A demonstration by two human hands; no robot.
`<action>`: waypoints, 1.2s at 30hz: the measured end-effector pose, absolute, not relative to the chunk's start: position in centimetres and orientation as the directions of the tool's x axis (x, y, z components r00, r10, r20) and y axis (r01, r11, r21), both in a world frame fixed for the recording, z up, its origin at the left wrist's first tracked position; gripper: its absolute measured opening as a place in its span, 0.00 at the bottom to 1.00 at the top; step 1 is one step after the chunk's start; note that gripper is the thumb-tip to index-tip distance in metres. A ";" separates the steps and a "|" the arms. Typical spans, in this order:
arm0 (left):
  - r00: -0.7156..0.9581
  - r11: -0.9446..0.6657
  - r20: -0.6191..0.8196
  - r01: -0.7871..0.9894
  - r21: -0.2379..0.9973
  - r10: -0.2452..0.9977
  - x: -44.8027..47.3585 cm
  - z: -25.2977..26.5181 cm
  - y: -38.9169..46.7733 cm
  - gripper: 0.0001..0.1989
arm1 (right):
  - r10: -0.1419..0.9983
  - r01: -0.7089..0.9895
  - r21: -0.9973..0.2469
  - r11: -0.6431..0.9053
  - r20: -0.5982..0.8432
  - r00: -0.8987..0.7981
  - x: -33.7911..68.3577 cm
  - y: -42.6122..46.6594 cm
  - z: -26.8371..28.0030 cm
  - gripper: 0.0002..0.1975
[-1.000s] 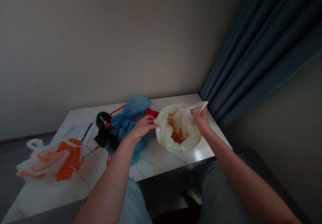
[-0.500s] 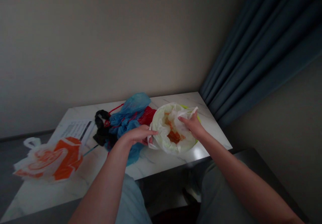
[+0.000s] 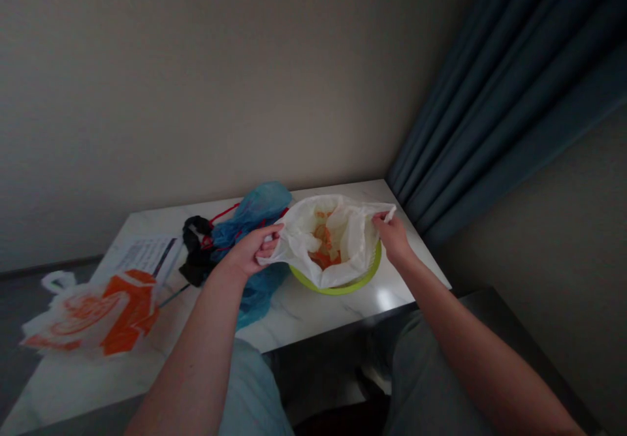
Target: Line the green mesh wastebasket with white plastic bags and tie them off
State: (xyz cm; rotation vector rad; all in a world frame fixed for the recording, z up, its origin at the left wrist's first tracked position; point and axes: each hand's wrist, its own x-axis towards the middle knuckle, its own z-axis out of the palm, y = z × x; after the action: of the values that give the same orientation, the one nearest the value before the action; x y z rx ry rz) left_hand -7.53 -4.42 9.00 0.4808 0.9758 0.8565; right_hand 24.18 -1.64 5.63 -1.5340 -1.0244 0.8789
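Observation:
A white plastic bag with orange print (image 3: 350,250) is stretched wide over a lime-green basket (image 3: 353,287), its mouth facing up. My left hand (image 3: 257,248) pinches the bag's left edge, out beyond the basket's rim. On the opposite side my right hand (image 3: 390,232) grips the right edge, with a small tip of plastic poking above the fingers. Orange shows down inside the bag; whether it is print or contents I cannot tell. Close behind my left hand lie crumpled blue plastic bags (image 3: 267,201).
Black bags (image 3: 196,253) with red ties lie beside the blue ones. A printed sheet (image 3: 142,256) and another white-and-orange bag (image 3: 98,312) are at the left of the marble-patterned table (image 3: 294,318). A wall stands behind; a blue curtain (image 3: 490,109) hangs at right.
My hands have moved apart and pulled the bag's edges outward off the basket's rim. More of the green rim shows at the front, and the bag's mouth is wider.

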 end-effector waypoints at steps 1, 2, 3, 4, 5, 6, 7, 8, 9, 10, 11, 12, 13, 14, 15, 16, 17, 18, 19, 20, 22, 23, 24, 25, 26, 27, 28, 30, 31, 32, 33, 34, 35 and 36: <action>0.273 0.582 -0.516 -0.445 0.681 0.812 -7.6 9.1 -4.4 0.14 | 0.923 0.118 -0.990 -0.077 -0.026 0.383 24.4 -1.6 5.9 0.08; 0.254 0.563 -0.508 -0.480 0.672 0.823 -7.7 9.2 -4.3 0.14 | 0.915 0.059 -0.997 -0.053 -0.025 0.402 24.5 -1.6 6.2 0.09; 0.236 0.545 -0.500 -0.508 0.668 0.833 -7.7 9.3 -4.3 0.14 | 0.906 0.001 -1.000 -0.030 -0.027 0.421 24.7 -1.5 6.4 0.09; 0.222 0.528 -0.493 -0.533 0.661 0.841 -7.7 9.3 -4.3 0.14 | 0.894 -0.048 -0.999 -0.017 -0.037 0.446 24.9 -1.5 6.5 0.10; 0.208 0.513 -0.488 -0.555 0.655 0.848 -7.6 9.4 -4.3 0.14 | 0.880 -0.090 -0.996 -0.012 -0.053 0.473 25.2 -1.4 6.6 0.11; 0.192 0.498 -0.484 -0.576 0.649 0.854 -7.6 9.4 -4.2 0.15 | 0.864 -0.129 -0.992 -0.013 -0.076 0.499 25.4 -1.2 6.7 0.12; 0.172 0.475 -0.476 -0.601 0.643 0.862 -7.5 9.5 -4.2 0.15 | 0.848 -0.166 -0.986 -0.015 -0.100 0.520 25.7 -1.1 6.7 0.13; 0.146 0.442 -0.463 -0.631 0.637 0.874 -7.4 9.6 -4.1 0.15 | 0.837 -0.202 -0.979 -0.010 -0.118 0.534 26.0 -0.9 6.7 0.13; 0.113 0.399 -0.444 -0.666 0.630 0.889 -7.4 9.6 -4.1 0.15 | 0.834 -0.237 -0.972 0.004 -0.127 0.537 26.4 -0.8 6.7 0.13; 0.073 0.345 -0.419 -0.702 0.623 0.905 -7.4 9.7 -4.0 0.15 | 0.836 -0.270 -0.963 0.025 -0.128 0.534 26.7 -0.6 6.7 0.13; 0.028 0.282 -0.390 -0.737 0.614 0.921 -7.4 9.7 -3.9 0.16 | 0.845 -0.300 -0.952 0.050 -0.120 0.521 27.0 -0.5 6.7 0.14; -0.020 0.215 -0.357 -0.766 0.606 0.934 -7.5 9.7 -3.9 0.16 | 0.856 -0.329 -0.941 0.074 -0.109 0.505 27.3 -0.4 6.8 0.14; -0.066 0.147 -0.321 -0.789 0.597 0.945 -7.6 9.8 -3.8 0.15 | 0.866 -0.360 -0.928 0.095 -0.101 0.489 27.5 -0.3 6.9 0.14; -0.107 0.084 -0.283 -0.805 0.587 0.953 -7.6 9.8 -3.8 0.14 | 0.876 -0.393 -0.913 0.109 -0.099 0.472 27.7 -0.2 7.0 0.15; -0.141 0.027 -0.243 -0.815 0.578 0.960 -7.7 9.9 -3.8 0.12 | 0.885 -0.429 -0.896 0.117 -0.102 0.455 27.9 -0.2 7.2 0.14; -0.165 -0.021 -0.202 -0.821 0.570 0.965 -7.6 9.9 -3.8 0.09 | 0.894 -0.464 -0.878 0.119 -0.109 0.435 28.0 -0.1 7.4 0.14; -0.181 -0.058 -0.164 -0.823 0.565 0.970 -7.6 9.9 -3.8 0.06 | 0.903 -0.494 -0.862 0.114 -0.118 0.413 28.0 -0.1 7.5 0.12; -0.189 -0.086 -0.127 -0.822 0.563 0.974 -7.4 10.0 -3.9 0.04 | 0.911 -0.519 -0.848 0.108 -0.125 0.393 27.9 0.0 7.7 0.11; -0.194 -0.109 -0.092 -0.818 0.565 0.977 -7.2 10.0 -3.9 0.05 | 0.920 -0.539 -0.836 0.107 -0.122 0.372 27.7 0.0 7.9 0.10; -0.200 -0.131 -0.059 -0.811 0.570 0.978 -7.0 10.0 -3.9 0.07 | 0.929 -0.555 -0.824 0.112 -0.111 0.352 27.5 0.0 8.1 0.10; -0.208 -0.167 -0.003 -0.791 0.588 0.978 -6.5 10.0 -4.0 0.12 | 0.940 -0.578 -0.803 0.144 -0.072 0.335 26.9 -0.1 8.6 0.16; -0.212 -0.182 0.021 -0.778 0.601 0.977 -6.3 9.9 -4.0 0.15 | 0.940 -0.581 -0.796 0.171 -0.046 0.339 26.5 -0.2 8.9 0.20; -0.215 -0.193 0.040 -0.764 0.616 0.976 -6.2 9.9 -4.1 0.17 | 0.936 -0.574 -0.795 0.198 -0.020 0.351 26.2 -0.3 9.2 0.23; -0.221 -0.204 0.052 -0.749 0.631 0.974 -6.0 9.8 -4.1 0.20 | 0.929 -0.554 -0.802 0.223 0.004 0.369 25.9 -0.5 9.4 0.25; -0.233 -0.213 0.056 -0.733 0.646 0.971 -6.0 9.7 -4.1 0.23 | 0.922 -0.522 -0.818 0.242 0.027 0.386 25.7 -0.7 9.7 0.25; -0.251 -0.223 0.053 -0.717 0.661 0.966 -6.0 9.6 -4.0 0.26 | 0.917 -0.479 -0.840 0.256 0.055 0.394 25.5 -0.9 9.9 0.23; -0.274 -0.233 0.047 -0.703 0.672 0.961 -6.0 9.6 -4.0 0.29 | 0.917 -0.430 -0.864 0.261 0.083 0.390 25.4 -1.1 10.1 0.21; -0.317 -0.252 0.031 -0.687 0.682 0.948 -6.1 9.6 -4.0 0.32 | 0.930 -0.320 -0.913 0.254 0.139 0.342 25.2 -1.5 10.2 0.15; -0.338 -0.263 0.025 -0.683 0.682 0.941 -6.2 9.6 -3.9 0.32 | 0.941 -0.257 -0.936 0.242 0.161 0.299 25.1 -1.7 10.2 0.12; -0.355 -0.271 0.018 -0.680 0.682 0.935 -6.3 9.6 -3.9 0.31 | 0.951 -0.184 -0.956 0.227 0.177 0.252 25.0 -1.9 10.1 0.10; -0.369 -0.277 0.011 -0.677 0.682 0.929 -6.4 9.7 -3.9 0.30 | 0.960 -0.101 -0.972 0.211 0.187 0.207 24.9 -2.1 9.9 0.10; -0.380 -0.280 0.005 -0.673 0.685 0.925 -6.4 9.7 -3.8 0.28 | 0.968 -0.011 -0.980 0.196 0.192 0.162 24.7 -2.3 9.7 0.12; -0.385 -0.280 0.003 -0.667 0.691 0.923 -6.4 9.6 -3.8 0.25 | 0.974 0.074 -0.980 0.186 0.194 0.118 24.6 -2.4 9.5 0.15; -0.384 -0.280 0.008 -0.658 0.699 0.923 -6.3 9.5 -3.7 0.22 | 0.979 0.148 -0.973 0.178 0.191 0.077 24.5 -2.5 9.3 0.17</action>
State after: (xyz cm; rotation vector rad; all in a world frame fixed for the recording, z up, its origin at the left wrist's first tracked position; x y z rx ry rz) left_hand -6.34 -3.73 9.50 0.5107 0.7497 1.8552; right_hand 24.46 -2.50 9.32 -1.2114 -1.3248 0.9352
